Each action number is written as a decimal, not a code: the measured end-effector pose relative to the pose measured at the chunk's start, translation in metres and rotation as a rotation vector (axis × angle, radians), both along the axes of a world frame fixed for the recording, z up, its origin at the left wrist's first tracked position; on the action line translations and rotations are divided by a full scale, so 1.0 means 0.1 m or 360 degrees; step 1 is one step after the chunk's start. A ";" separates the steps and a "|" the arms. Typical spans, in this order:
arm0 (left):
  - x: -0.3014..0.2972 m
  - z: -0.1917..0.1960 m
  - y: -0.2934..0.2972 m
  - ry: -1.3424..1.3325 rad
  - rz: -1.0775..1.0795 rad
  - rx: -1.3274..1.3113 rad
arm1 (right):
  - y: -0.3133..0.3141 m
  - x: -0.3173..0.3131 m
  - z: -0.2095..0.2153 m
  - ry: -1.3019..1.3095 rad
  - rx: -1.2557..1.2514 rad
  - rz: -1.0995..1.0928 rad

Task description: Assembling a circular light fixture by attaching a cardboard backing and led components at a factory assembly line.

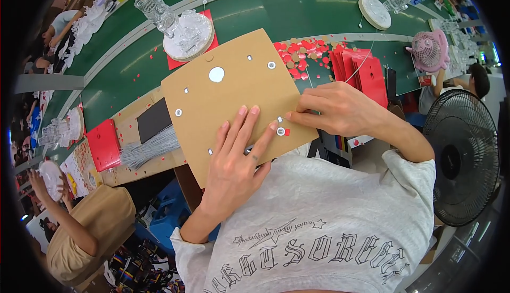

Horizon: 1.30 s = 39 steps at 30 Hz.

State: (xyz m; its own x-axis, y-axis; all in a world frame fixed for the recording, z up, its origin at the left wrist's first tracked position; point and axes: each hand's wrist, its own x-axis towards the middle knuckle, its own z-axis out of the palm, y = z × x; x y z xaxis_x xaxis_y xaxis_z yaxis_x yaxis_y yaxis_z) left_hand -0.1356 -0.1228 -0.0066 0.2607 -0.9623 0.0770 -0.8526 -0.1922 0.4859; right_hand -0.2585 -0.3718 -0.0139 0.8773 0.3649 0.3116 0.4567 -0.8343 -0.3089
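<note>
A brown cardboard panel [228,96] lies tilted in front of me, over the table's near edge. It has a round hole, small slots and several round metal-ringed holes. My left hand [234,152] rests flat on its lower part, fingers spread. At the panel's right side, my right hand [334,109] has thumb and forefinger pinched together beside a small slot [280,119]. Whatever is between those fingertips is too small to make out. Just below that slot sit a ringed hole [280,131] and a small red patch [287,132].
A clear glass piece on a round white base [188,35] stands behind the panel. Red and brown discs [303,56] lie scattered beside red sheets [366,75]. Left are a grey wire bundle [150,147] and a black sheet [156,120]. A black fan [459,157] stands right; a person [90,229] works left.
</note>
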 end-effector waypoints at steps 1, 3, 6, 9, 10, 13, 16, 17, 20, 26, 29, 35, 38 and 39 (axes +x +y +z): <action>0.00 -0.01 0.00 0.0001 0.0001 0.0002 | -0.02 0.00 -0.02 0.0001 0.0002 0.0001; 0.00 -0.02 -0.01 -0.0006 0.0016 -0.0022 | -0.03 -0.01 -0.06 -0.0008 0.0035 -0.0013; 0.01 -0.02 -0.01 -0.0005 -0.0001 -0.0023 | -0.01 0.02 -0.02 -0.0016 -0.0027 0.0056; 0.01 -0.01 -0.01 0.0005 -0.0001 -0.0013 | 0.02 0.02 -0.07 -0.0097 -0.0062 0.0076; 0.02 -0.01 -0.01 0.0003 -0.0001 -0.0012 | 0.02 0.03 -0.07 -0.0099 -0.0061 0.0076; 0.02 0.00 -0.01 0.0001 -0.0018 -0.0018 | 0.01 0.04 -0.07 -0.0089 -0.0063 0.0127; 0.02 -0.01 -0.01 0.0007 -0.0032 -0.0025 | 0.04 0.02 -0.09 -0.0167 -0.0116 0.0128; 0.02 -0.02 0.00 -0.0003 -0.0028 -0.0032 | 0.06 0.02 -0.09 -0.0158 -0.0159 0.0117; 0.02 -0.02 0.00 -0.0011 -0.0028 -0.0038 | 0.08 0.02 -0.07 -0.0147 -0.0206 0.0107; 0.02 -0.01 -0.01 -0.0015 -0.0038 -0.0036 | 0.12 0.01 -0.10 -0.0276 -0.0221 0.0080; 0.02 -0.05 0.00 0.0011 -0.0040 -0.0071 | 0.14 0.00 -0.12 -0.0294 -0.0237 0.0084; 0.03 -0.05 -0.01 0.0063 -0.0045 -0.0119 | 0.17 -0.01 -0.16 -0.0274 -0.0148 0.0080; 0.02 -0.06 0.00 0.0095 -0.0036 -0.0125 | 0.15 -0.03 -0.17 -0.0341 -0.0147 0.0075; 0.02 -0.06 0.00 0.0123 -0.0027 -0.0131 | 0.13 -0.03 -0.16 -0.0276 -0.0104 0.0042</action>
